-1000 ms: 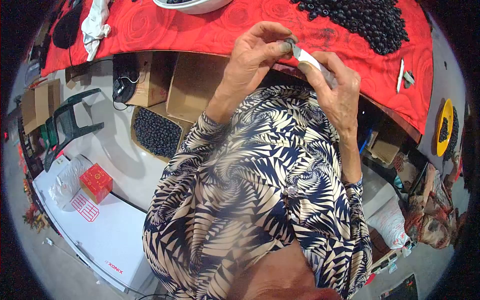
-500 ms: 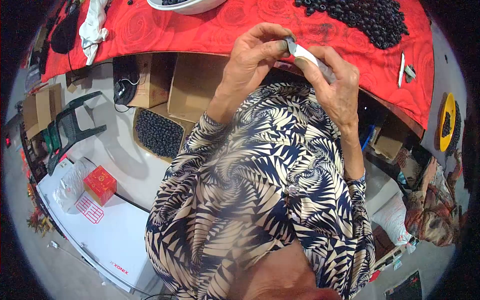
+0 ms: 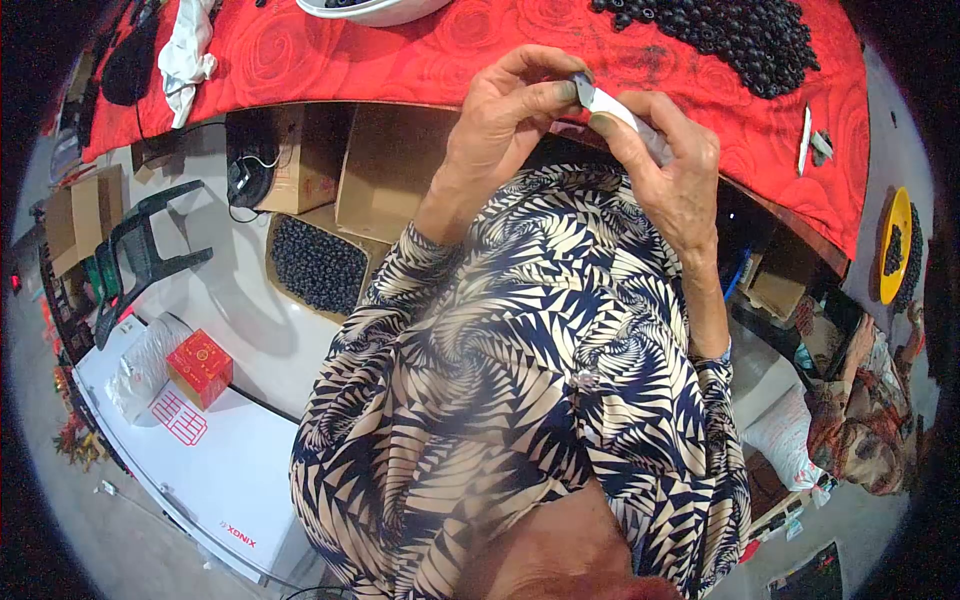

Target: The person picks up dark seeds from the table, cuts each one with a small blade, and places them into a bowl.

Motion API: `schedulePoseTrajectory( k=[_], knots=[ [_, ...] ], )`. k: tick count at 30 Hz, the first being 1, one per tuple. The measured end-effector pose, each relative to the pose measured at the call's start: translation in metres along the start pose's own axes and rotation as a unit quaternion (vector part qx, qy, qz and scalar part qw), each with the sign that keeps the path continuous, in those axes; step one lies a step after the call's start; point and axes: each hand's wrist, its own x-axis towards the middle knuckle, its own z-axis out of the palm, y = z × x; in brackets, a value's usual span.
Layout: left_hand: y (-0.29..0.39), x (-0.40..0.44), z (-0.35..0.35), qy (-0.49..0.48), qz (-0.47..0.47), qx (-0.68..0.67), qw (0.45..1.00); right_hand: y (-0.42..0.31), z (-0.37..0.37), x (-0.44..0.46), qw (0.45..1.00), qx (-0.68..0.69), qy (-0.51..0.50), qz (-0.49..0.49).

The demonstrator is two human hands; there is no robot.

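Over the near edge of the red cloth, my left hand [image 3: 510, 115] pinches a small dark piece [image 3: 581, 78] between thumb and fingertips; most of it is hidden. My right hand [image 3: 670, 160] is closed around a slim white tool [image 3: 612, 107], its thumb lying along it. The tool's greyish tip meets the small piece at my left fingertips. Whether that tip is a blade I cannot tell. Beyond my right hand lies a heap of small black round pieces [image 3: 745, 45], some with a hole in them.
A white bowl [image 3: 385, 12] of dark pieces stands on the red cloth [image 3: 290, 60]. A white cloth [image 3: 187, 60] lies at left, a thin white stick [image 3: 804, 140] at right. Below are a box of black pieces [image 3: 318, 262], a dark green chair [image 3: 150, 250] and a red box [image 3: 200, 368].
Both hands stay almost in place, still holding the small dark piece and the white tool. The view has shifted very slightly.
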Motion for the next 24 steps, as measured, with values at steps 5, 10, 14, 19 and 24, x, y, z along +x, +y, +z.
schedulePoseTrajectory(
  k=[5, 10, 14, 19, 24],
  knots=[
    [0.0010, -0.0006, 0.0037, 0.013, -0.003, 0.005, 1.000, -0.0009, -0.0018, 0.0005, 1.000, -0.006, -0.003, -0.001],
    [-0.0001, -0.0012, 0.0065, 0.031, 0.004, 0.027, 0.999, 0.0000, -0.0014, 0.0007, 1.000, -0.005, -0.008, 0.004],
    [0.0004, -0.0010, 0.0057, 0.030, 0.009, 0.042, 0.999, -0.0002, -0.0015, 0.0014, 1.000, -0.009, -0.010, 0.001],
    [0.0017, 0.0004, 0.0059, 0.016, 0.012, 0.058, 0.998, 0.0020, -0.0011, 0.0010, 1.000, -0.005, -0.011, -0.003],
    [0.0031, 0.0020, 0.0013, 0.014, 0.009, 0.044, 0.999, 0.0024, -0.0018, 0.0027, 0.999, 0.031, -0.024, -0.009]
  ],
)
